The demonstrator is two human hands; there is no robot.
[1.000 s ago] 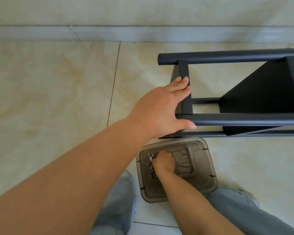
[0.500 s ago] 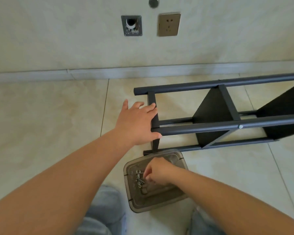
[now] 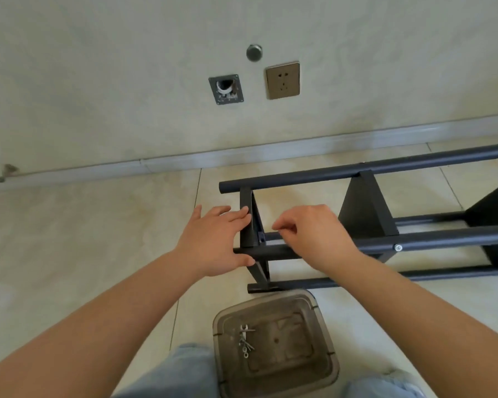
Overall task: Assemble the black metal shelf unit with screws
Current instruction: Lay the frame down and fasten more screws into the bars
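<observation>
The black metal shelf unit (image 3: pixel 368 179) lies on its side on the tiled floor, its tubes running off to the right. My left hand (image 3: pixel 213 239) presses its straight fingers against the end shelf panel (image 3: pixel 249 225), thumb under the near tube. My right hand (image 3: pixel 311 234) hovers above the near tube just right of that panel, thumb and forefinger pinched together; whatever they hold is too small to make out. A silver screw head (image 3: pixel 398 248) shows on the near tube further right. Several screws and washers (image 3: pixel 245 340) lie in a grey plastic tray (image 3: pixel 325 366).
The tray sits on the floor between my knees in light jeans (image 3: pixel 184 372), just below the shelf's lowest tube. The wall behind carries a socket (image 3: pixel 283 80), an open pipe box (image 3: pixel 226 89) and a skirting board (image 3: pixel 184 162). Bare tiles spread to the left.
My right hand has left the tray and risen to the near tube beside the end panel, fingers pinched. The left hand stays on the panel. The view has tilted upward.
</observation>
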